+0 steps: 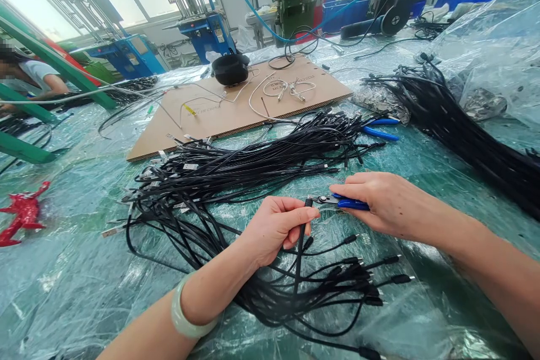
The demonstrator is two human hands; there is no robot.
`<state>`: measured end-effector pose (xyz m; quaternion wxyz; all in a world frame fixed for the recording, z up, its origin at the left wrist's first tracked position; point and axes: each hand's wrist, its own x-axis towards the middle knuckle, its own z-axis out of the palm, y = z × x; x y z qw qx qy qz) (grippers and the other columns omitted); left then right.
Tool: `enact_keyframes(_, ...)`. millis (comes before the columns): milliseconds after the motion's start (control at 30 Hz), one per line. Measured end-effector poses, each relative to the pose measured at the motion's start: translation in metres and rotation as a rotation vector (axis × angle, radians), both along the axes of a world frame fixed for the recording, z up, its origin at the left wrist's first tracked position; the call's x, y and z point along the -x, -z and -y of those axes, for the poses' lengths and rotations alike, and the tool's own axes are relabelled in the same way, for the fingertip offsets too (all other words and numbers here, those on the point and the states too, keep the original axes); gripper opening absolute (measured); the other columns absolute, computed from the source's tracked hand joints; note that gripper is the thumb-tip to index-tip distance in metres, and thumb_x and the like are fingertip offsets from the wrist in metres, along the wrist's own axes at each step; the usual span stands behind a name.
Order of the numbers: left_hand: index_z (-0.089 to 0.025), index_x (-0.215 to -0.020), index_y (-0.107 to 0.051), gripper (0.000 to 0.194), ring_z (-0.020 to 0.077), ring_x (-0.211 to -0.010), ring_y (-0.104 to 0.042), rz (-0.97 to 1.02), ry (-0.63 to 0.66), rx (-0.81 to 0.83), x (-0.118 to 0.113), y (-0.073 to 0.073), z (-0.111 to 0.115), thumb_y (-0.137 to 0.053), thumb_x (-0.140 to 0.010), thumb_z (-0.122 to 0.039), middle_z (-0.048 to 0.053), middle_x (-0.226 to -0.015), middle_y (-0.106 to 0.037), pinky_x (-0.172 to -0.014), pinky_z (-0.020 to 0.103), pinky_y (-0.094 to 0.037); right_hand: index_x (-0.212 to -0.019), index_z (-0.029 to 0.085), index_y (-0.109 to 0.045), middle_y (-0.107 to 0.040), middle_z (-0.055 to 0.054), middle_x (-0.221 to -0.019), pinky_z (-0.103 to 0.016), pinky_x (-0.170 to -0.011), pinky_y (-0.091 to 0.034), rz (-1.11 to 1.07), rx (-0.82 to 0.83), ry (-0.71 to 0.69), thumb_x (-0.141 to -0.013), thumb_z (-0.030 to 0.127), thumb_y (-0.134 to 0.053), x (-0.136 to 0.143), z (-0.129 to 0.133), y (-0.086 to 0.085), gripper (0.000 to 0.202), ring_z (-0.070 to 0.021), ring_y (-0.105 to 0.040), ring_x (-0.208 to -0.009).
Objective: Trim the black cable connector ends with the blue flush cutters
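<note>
Fingers of the left hand (272, 230) are pinched on one black cable (300, 253), thumb and forefinger just below its plug (309, 202); those of the right hand (382, 202) are wrapped about the blue handles of small cutters (353, 204). Nearest my camera: a pale bracelet (179, 309) on the left wrist, then a loose fan of black cables (274, 298) on the plastic-covered counter (84, 270), many plugs spread to the right.

The held cable rises from that fan, long axis running away from me with a slight lean right, plug at its far end. Key relation: the plug sits left of the cutters' tip, just beside it. The cutters lie crosswise, tip to the left, so I read the two axes as nearly square. Left fingers are nearer the plug. Contact between tip and plug: I cannot tell. My judgement: this sideways alignment matters most.

Farther: a thick cable bundle (261, 157) lies across, a second blue-handled tool (382, 134) at its right end; beyond, a cardboard sheet (236, 115) with a black bowl (230, 70) near its far edge.
</note>
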<state>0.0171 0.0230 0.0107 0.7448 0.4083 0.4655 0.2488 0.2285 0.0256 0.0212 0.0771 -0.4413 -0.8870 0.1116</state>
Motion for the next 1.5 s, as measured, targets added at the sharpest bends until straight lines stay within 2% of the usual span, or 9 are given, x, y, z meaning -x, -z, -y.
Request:
enact_keyframes(133, -0.01, -0.064, -0.067, 0.023, -0.001, -0.029, -0.034, 0.003, -0.006, 0.004, 0.0007, 0.0005, 0.0, -0.072, -0.069, -0.032, -0.002, -0.05, -0.057, -0.028, 0.013, -0.018, -0.101, 0.017, -0.063, -0.056, -0.002, -0.071, -0.028, -0.056, -0.036, -0.01, -0.006, -0.005, -0.086, 0.022, -0.049, -0.0018, -0.0004, -0.0012, 0.021, -0.0167, -0.052, -0.062)
enact_keyframes(400, -0.009, -0.066, -0.067, 0.023, -0.0009, -0.029, -0.033, 0.001, -0.011, 0.004, 0.0011, 0.0009, 0.0003, -0.072, -0.069, -0.031, -0.002, -0.049, -0.056, -0.028, 0.013, -0.018, -0.105, 0.018, -0.061, -0.058, -0.004, -0.076, -0.028, -0.059, -0.038, 0.004, -0.057, 0.009, -0.086, 0.024, -0.05, -0.0014, 0.0025, -0.0024, 0.024, -0.0179, -0.054, -0.067)
enact_keyframes(600, -0.01, -0.057, -0.063, 0.027, -0.001, -0.03, -0.033, -0.003, -0.002, -0.006, -0.0005, -0.0002, -0.0002, -0.073, -0.067, -0.034, -0.002, -0.049, -0.056, -0.029, 0.013, -0.018, -0.106, 0.016, -0.061, -0.06, -0.007, -0.08, -0.028, -0.061, -0.038, 0.03, -0.099, 0.009, -0.084, 0.021, -0.05, 0.0005, 0.0028, 0.0, 0.024, -0.0189, -0.056, -0.07)
enact_keyframes(967, -0.012, -0.052, -0.06, 0.029, -0.0006, -0.029, -0.031, -0.021, 0.017, -0.011, -0.0012, -0.002, 0.0006, -0.072, -0.068, -0.033, -0.005, -0.04, -0.05, -0.029, 0.014, -0.017, -0.097, 0.018, -0.062, -0.058, -0.003, -0.073, -0.026, -0.057, -0.035, 0.059, -0.056, 0.01, -0.083, 0.019, -0.052, 0.0014, 0.0023, -0.0007, 0.017, -0.0164, -0.054, -0.065)
enact_keyframes(1133, -0.011, -0.053, -0.06, 0.03, -0.0007, -0.029, -0.032, -0.021, 0.013, -0.008, -0.0014, -0.002, 0.0006, -0.074, -0.066, -0.034, -0.004, -0.043, -0.052, -0.029, 0.014, -0.017, -0.087, 0.018, -0.062, -0.056, -0.002, -0.07, -0.026, -0.055, -0.034, 0.039, -0.017, 0.005, -0.084, 0.02, -0.05, 0.001, 0.0016, -0.0017, 0.013, -0.0153, -0.052, -0.061)
enact_keyframes(1333, -0.011, -0.057, -0.062, 0.03, -0.0004, -0.03, -0.034, -0.027, 0.0, 0.003, -0.0014, -0.0016, 0.0004, -0.076, -0.063, -0.037, -0.002, -0.049, -0.056, -0.029, 0.015, -0.017, -0.102, 0.018, -0.062, -0.058, -0.004, -0.071, -0.027, -0.057, -0.036, -0.022, -0.021, 0.011, -0.086, 0.025, -0.049, -0.0022, 0.0016, -0.0035, 0.022, -0.0171, -0.053, -0.063)
enact_keyframes(1500, -0.011, -0.06, -0.064, 0.03, -0.0005, -0.031, -0.033, -0.035, -0.006, 0.005, -0.0011, -0.0012, 0.0002, -0.075, -0.063, -0.038, -0.002, -0.05, -0.057, -0.029, 0.015, -0.018, -0.103, 0.017, -0.062, -0.06, -0.006, -0.077, -0.028, -0.059, -0.038, 0.005, -0.067, 0.012, -0.086, 0.025, -0.05, 0.0004, 0.0035, -0.0033, 0.023, -0.0186, -0.055, -0.067)
